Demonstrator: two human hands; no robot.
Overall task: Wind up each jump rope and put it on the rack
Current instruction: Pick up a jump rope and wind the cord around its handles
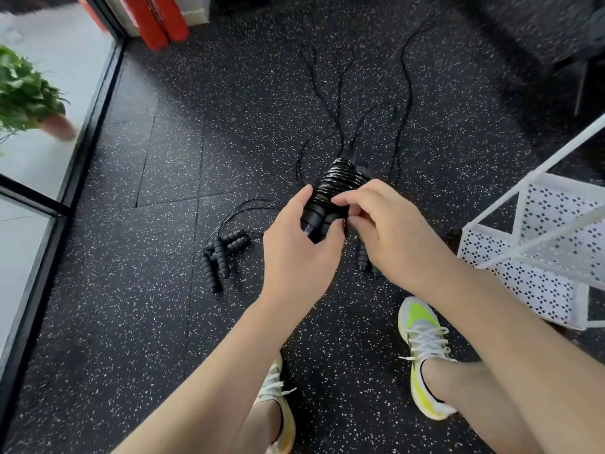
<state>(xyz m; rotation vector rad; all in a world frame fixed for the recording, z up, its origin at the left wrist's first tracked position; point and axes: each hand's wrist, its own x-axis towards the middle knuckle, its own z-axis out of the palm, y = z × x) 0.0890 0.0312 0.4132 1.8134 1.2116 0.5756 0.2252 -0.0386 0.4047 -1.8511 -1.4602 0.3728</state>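
A black jump rope point(337, 185) is wound tightly round its two handles, held up over the floor in the middle of the view. My left hand point(298, 244) grips the lower ends of the handles from the left. My right hand point(383, 224) pinches the cord at the bundle's lower right side. More black jump ropes lie loose on the floor: a cluster of ribbed handles point(219, 253) to the left and another pair of handles point(363, 257) partly hidden under my right hand, with cords point(340, 93) trailing away. The white perforated rack point(537, 257) stands at the right.
The floor is black speckled rubber point(131, 322). A glass wall with a black frame point(82, 152) runs along the left, with a potted plant point(29, 96) behind it. Red pads point(157, 18) lean at the back. My two shoes point(422, 352) stand below.
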